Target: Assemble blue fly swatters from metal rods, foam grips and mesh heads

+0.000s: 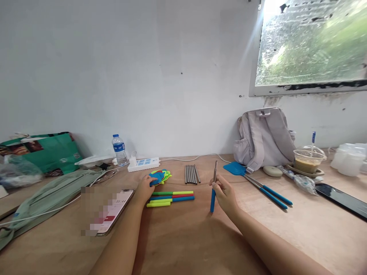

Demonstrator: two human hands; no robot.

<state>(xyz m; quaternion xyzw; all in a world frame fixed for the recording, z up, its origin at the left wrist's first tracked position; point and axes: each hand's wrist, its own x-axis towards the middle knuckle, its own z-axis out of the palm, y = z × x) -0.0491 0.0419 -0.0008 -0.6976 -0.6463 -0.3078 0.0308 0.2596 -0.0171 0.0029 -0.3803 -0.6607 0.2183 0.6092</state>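
My right hand [225,193] is closed around a metal rod with a blue handle [212,201]. The rod stands nearly upright, its metal end on top. My left hand [145,190] grips the edge of a blue fly swatter head [158,177] at a small pile with yellow-green and red heads [166,176]; its thumb and some fingertips are partly hidden. Near my left wrist lie several coloured handle tubes [172,198] in green, yellow, red and blue. Between my hands, farther back, is a row of metal rods [191,174]. To the right lie assembled swatters with blue handles [272,196].
A phone [119,210] lies left of my left forearm, with a power strip [143,164] and water bottle [119,149] behind. A backpack [263,139], a drink cup [307,162] and a dark phone [342,200] are on the right. A green bag [57,152] stands far left.
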